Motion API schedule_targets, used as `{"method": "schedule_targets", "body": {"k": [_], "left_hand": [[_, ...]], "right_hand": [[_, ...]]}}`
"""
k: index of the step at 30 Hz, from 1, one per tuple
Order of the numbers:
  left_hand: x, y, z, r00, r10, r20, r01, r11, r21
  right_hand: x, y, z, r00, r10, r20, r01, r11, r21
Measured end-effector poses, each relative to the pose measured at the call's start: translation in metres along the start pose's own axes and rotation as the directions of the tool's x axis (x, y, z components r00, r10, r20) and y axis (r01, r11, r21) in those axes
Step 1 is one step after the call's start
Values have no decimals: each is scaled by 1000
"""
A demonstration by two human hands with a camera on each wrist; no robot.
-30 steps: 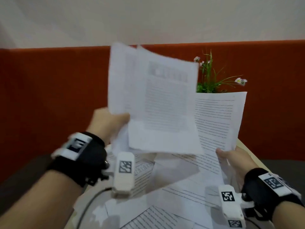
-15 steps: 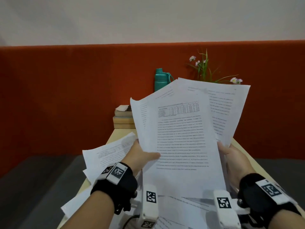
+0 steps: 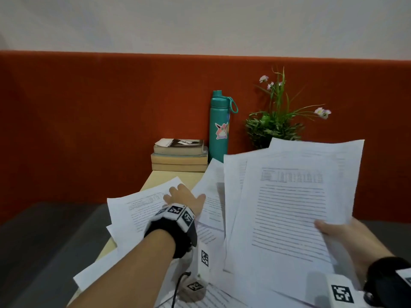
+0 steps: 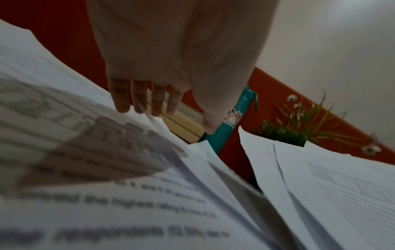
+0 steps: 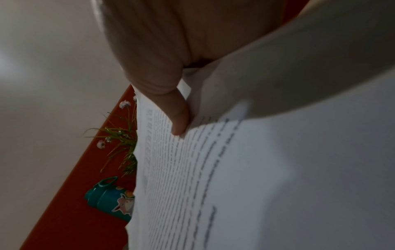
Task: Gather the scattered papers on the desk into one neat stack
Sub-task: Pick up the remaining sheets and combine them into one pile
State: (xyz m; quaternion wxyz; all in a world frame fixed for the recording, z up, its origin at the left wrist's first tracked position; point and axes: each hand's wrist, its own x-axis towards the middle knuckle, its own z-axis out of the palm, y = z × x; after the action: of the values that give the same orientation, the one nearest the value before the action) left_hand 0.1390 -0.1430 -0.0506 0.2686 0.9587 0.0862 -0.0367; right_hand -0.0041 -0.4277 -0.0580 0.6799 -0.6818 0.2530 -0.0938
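Observation:
My right hand (image 3: 339, 232) holds a sheaf of printed papers (image 3: 289, 203) lifted above the right side of the desk. In the right wrist view the thumb (image 5: 175, 115) pinches the sheaf (image 5: 235, 186) at its edge. My left hand (image 3: 184, 196) reaches forward over the desk with straight fingers (image 4: 138, 98), and the tips touch the far edge of a loose sheet (image 3: 140, 210) at the left. More loose sheets (image 3: 211, 205) lie overlapping between the two hands and under my forearms. The sheaf hides the desk's right side.
At the desk's far end stand a stack of books (image 3: 180, 156), a teal bottle (image 3: 219, 127) and a potted plant (image 3: 273, 123), against a red partition (image 3: 89, 118). Bare desk top (image 3: 175, 176) shows before the books. Papers overhang the desk's left edge.
My left hand has let go of the sheaf and dropped left onto a loose sheet on the desk. The right hand now holds the sheaf alone, lower and further right.

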Motion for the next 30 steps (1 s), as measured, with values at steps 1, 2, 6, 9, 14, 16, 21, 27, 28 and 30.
{"method": "schedule_targets", "body": {"k": [1,2,6,9,14,16,21,27,28,30], "left_hand": [[0,3,5,1000,7,25,-8,998,63],[0,7,9,999,14,49,-20,992,123],[13,9,13,995,22,94,-39,982,185],[21,12,-2,997,51,50,-49,998,-27],[16,4,-60,985,21,-173,-127,766,-630],[-1,0,-86,975,51,-215,-207,553,-807],[-37,-3,-118,953,116,-281,-299,200,-933],[-61,-17,-50,963,51,-265,-252,524,-813],[-67,-19,-40,970,101,-221,-237,586,-775],[-72,-22,-24,971,209,-119,-237,754,-613]], "right_hand": [[1,3,-1,1000,13,-5,-13,1000,5],[2,5,-1,1000,17,-5,-17,1000,8],[3,5,-1,1000,-1,3,1,1000,14],[5,2,0,1000,-15,-4,15,1000,13],[10,1,7,1000,-1,6,1,999,48],[13,2,14,1000,7,2,-7,997,73],[21,3,32,1000,-17,27,14,994,108],[21,-1,54,991,-9,137,-21,976,216],[17,-3,57,991,-25,131,-4,976,218],[10,-10,62,989,-74,129,48,980,194]]}}
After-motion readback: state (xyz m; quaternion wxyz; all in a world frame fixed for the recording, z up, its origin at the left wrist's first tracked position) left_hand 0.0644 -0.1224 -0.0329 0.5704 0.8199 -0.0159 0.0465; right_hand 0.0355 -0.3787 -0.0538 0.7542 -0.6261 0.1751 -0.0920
